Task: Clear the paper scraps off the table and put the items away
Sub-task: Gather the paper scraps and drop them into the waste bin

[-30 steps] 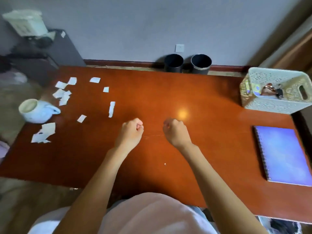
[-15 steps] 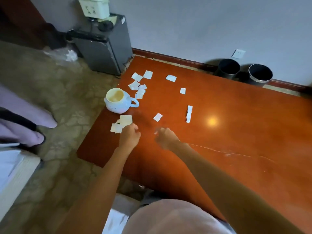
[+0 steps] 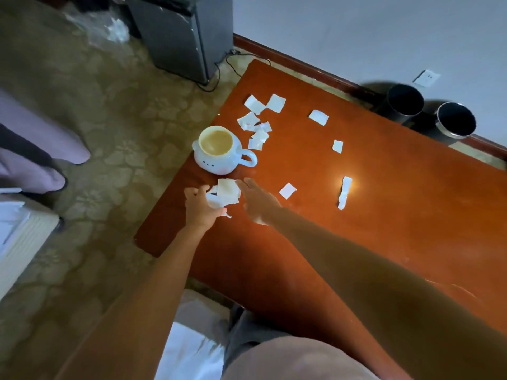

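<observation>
Several white paper scraps lie on the left part of the red-brown table (image 3: 356, 242). A small pile of scraps (image 3: 227, 192) sits near the left edge, just below a white mug (image 3: 216, 149). My left hand (image 3: 199, 208) curls its fingers round the pile's left side. From the right, my right hand (image 3: 258, 201) touches the same pile with straight fingers. A cluster of scraps (image 3: 256, 124) lies above the mug. One square scrap (image 3: 287, 190) and a long strip (image 3: 344, 192) lie to the right of my hands.
Two dark round bins (image 3: 406, 101) (image 3: 455, 120) stand on the floor by the wall behind the table. A dark cabinet (image 3: 181, 31) stands beyond the table's left corner. Another person's legs (image 3: 35, 149) are on the carpet at left.
The view swung left, so the basket and notebook left the frame. Both hands moved from the table's middle to the scrap pile by the mug, and the right hand's fingers straightened.
</observation>
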`<state>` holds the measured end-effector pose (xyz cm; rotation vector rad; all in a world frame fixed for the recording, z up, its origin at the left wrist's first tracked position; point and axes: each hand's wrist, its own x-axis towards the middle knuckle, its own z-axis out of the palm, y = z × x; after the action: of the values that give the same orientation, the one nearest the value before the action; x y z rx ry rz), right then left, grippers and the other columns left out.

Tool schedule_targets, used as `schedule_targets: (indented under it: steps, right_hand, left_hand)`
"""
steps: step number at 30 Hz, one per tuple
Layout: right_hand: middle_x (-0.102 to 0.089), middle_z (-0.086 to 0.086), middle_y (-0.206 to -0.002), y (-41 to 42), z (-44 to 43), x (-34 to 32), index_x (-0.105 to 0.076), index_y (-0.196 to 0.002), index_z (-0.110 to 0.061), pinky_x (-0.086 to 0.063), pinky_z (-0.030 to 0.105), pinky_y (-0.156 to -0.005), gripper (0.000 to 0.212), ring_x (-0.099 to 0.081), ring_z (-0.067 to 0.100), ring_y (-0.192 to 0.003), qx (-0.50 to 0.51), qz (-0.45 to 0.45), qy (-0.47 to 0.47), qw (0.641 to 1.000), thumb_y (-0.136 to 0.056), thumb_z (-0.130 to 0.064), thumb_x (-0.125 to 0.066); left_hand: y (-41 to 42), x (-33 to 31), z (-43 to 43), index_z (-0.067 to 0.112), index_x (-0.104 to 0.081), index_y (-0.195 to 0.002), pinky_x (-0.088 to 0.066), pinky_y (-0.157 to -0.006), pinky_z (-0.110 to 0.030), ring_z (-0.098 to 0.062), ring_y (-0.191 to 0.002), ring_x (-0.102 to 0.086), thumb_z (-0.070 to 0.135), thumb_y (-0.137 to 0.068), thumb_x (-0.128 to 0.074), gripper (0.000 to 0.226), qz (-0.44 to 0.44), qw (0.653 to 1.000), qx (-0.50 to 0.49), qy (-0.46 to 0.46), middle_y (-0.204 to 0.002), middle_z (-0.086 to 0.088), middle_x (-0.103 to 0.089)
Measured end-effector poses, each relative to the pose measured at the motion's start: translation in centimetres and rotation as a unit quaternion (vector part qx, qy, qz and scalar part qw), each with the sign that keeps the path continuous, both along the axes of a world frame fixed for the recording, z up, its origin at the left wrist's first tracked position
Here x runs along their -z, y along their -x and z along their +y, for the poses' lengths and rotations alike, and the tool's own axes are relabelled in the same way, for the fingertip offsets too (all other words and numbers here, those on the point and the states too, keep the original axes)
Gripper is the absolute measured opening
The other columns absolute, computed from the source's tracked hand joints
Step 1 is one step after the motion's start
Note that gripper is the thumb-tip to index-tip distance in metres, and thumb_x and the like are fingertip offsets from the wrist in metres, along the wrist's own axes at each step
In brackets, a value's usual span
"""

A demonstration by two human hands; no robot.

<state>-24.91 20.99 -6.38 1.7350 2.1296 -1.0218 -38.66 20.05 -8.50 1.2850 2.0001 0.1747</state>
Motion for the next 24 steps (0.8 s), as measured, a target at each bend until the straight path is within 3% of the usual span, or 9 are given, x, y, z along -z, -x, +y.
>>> schedule_targets:
  steps: [3, 7, 12, 17, 21, 24]
  right_hand:
    - [-0.018, 0.009, -0.154, 1.0, 1.6, 0.8, -0.012, -0.150, -0.017, -0.047, 0.040, -0.099, 0.075, -0.037, 0.033, -0.134, -0.014, 0.001, -0.016, 1.000, -0.090, -0.002, -0.054]
    - [-0.029, 0.012, -0.142, 1.9, 2.9, 1.3, -0.019, -0.147, -0.011, -0.047, 0.028, -0.073, 0.066, -0.058, 0.030, -0.106, -0.065, -0.018, -0.036, 0.997, -0.091, -0.010, -0.054]
    - [-0.042, 0.014, -0.126, 1.7, 3.2, 2.0, -0.037, -0.133, -0.010, -0.047, 0.032, -0.074, 0.051, -0.060, 0.034, -0.100, -0.072, -0.014, -0.030, 0.997, -0.087, -0.011, -0.060]
    - [-0.052, 0.012, -0.119, 0.5, 2.5, 2.1, -0.045, -0.126, -0.006, -0.047, 0.035, -0.084, 0.048, -0.056, 0.032, -0.108, -0.004, 0.002, 0.010, 1.000, -0.084, -0.014, -0.067]
    - [-0.058, 0.010, -0.111, -0.5, 1.6, 2.4, -0.059, -0.108, -0.006, -0.041, 0.026, -0.073, 0.024, -0.057, 0.026, -0.101, 0.066, 0.030, 0.016, 0.997, -0.086, -0.012, -0.064]
    - [-0.058, 0.008, -0.091, -1.4, 1.3, 2.2, -0.055, -0.087, -0.009, -0.036, 0.017, -0.058, 0.011, -0.056, 0.022, -0.085, 0.129, 0.069, 0.027, 0.989, -0.084, -0.009, -0.066]
  left_hand:
    - [0.1, 0.5, 0.0, 0.003, -0.050, -0.123, -0.047, -0.089, -0.033, -0.030, -0.114, -0.047, 0.006, -0.070, -0.077, 0.060, -0.031, 0.999, 0.016, -0.019, -0.130, -0.017, -0.034]
    - [-0.2, 0.9, -0.2, -0.002, -0.054, -0.112, -0.046, -0.081, -0.031, -0.032, -0.106, -0.051, -0.002, -0.067, -0.074, 0.049, -0.042, 0.998, 0.032, -0.018, -0.125, -0.018, -0.038]
    - [-0.4, 1.0, -0.2, -0.003, -0.057, -0.117, -0.045, -0.088, -0.033, -0.030, -0.111, -0.053, 0.005, -0.076, -0.071, 0.044, -0.011, 0.998, 0.067, -0.013, -0.122, -0.017, -0.051]
    - [-0.5, 1.1, -0.4, 0.000, -0.060, -0.113, -0.049, -0.084, -0.034, -0.029, -0.108, -0.059, 0.006, -0.081, -0.066, 0.033, -0.006, 0.997, 0.071, -0.012, -0.116, -0.016, -0.064]
    - [-0.8, 1.0, -0.7, 0.001, -0.058, -0.117, -0.050, -0.085, -0.030, -0.027, -0.108, -0.061, 0.009, -0.084, -0.064, 0.035, -0.016, 0.998, 0.052, -0.003, -0.118, -0.015, -0.064]
    - [-1.1, 0.5, -0.8, 0.001, -0.055, -0.122, -0.049, -0.088, -0.029, -0.027, -0.113, -0.059, 0.009, -0.086, -0.063, 0.039, -0.023, 0.999, 0.038, -0.009, -0.123, -0.015, -0.061]
